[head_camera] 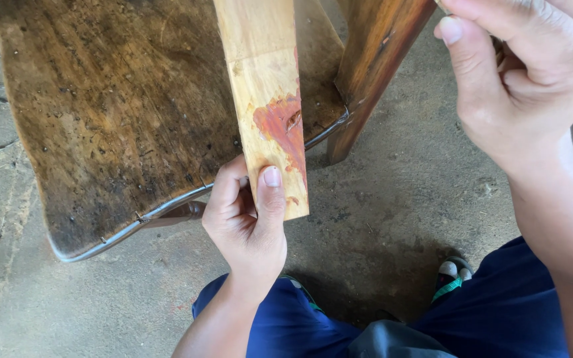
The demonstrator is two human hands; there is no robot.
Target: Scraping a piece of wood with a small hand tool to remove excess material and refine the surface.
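Over on the left sits a worn dark wooden stool (121, 113), its metal-edged rim running toward the middle. Left hand (247, 222) is clamped on the near end of a pale wood strip (268, 99) with a reddish patch, thumb flat on its face. The strip's long axis runs away from the grip, up across the stool. Right hand (518, 73) is curled at far right, well apart; can't tell what it's pinching. Bare concrete floor (392, 219) lies between them.
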